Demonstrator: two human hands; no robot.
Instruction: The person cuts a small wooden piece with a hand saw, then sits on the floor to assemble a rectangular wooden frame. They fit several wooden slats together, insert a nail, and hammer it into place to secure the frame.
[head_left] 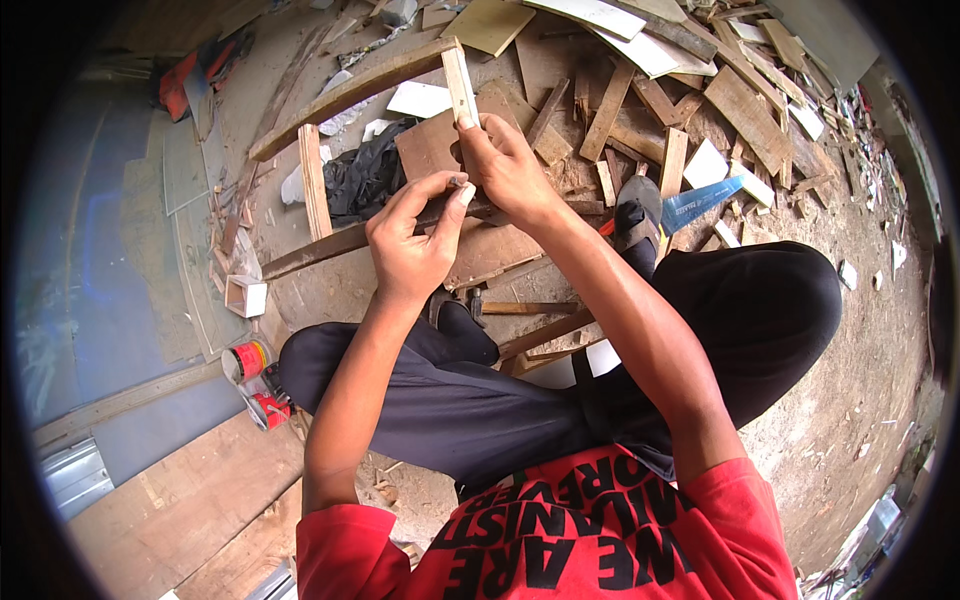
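A ladder-like wooden frame (352, 92) of long rails and short cross pieces stands tilted before me. My right hand (508, 172) is closed around the lower end of its pale right-hand cross piece (459, 84). Close beside it, my left hand (412, 238) pinches thumb and forefinger together near the frame. Something small and dark shows at those fingertips, too small to name. Another cross piece (314, 180) joins the rails at the left, and the near rail (330, 248) passes partly behind my hands.
A hammer (530, 308) lies on the ground between my legs. A blue-bladed handsaw (700, 205) rests beside my right foot. Red cans (246, 361) stand by my left knee, near a small open box (245, 296). Scrap boards (750, 120) pile up at the far right; a black plastic bag (365, 175) lies behind the frame.
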